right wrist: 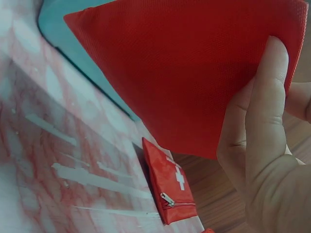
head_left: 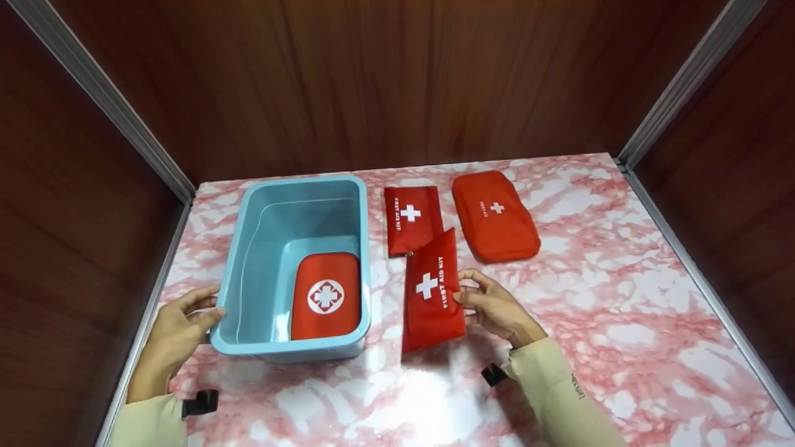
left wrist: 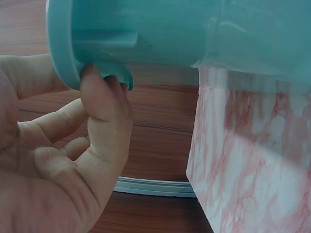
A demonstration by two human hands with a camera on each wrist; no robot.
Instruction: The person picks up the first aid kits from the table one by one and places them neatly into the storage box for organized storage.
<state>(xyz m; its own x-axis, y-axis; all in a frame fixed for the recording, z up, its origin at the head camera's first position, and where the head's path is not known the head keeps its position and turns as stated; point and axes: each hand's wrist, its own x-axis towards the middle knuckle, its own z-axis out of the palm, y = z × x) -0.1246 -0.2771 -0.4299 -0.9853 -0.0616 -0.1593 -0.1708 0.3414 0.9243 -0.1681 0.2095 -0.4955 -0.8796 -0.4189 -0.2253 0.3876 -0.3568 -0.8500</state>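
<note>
My left hand (head_left: 183,323) pinches the near left rim of a light blue plastic tub (head_left: 366,248), thumb on the rim and fingers beneath it, as the left wrist view also shows. Inside the tub, at its near right, lies a red first aid case (head_left: 305,313) with a white cross in a circle. In my right hand (head_left: 497,307) a flat red first aid pouch (head_left: 435,329) is pinched by its right edge, tilted up beside the tub. The right wrist view shows the pouch's plain back (right wrist: 170,73) with fingers (right wrist: 265,107) spread along it.
Behind the held pouch, a second red first aid pouch (head_left: 415,233) with a zipper lies flat on the pink marbled table (head_left: 608,298). A rounded red first aid case (head_left: 497,230) lies to its right. Brown wood-grain panels (head_left: 397,81) enclose the back and sides.
</note>
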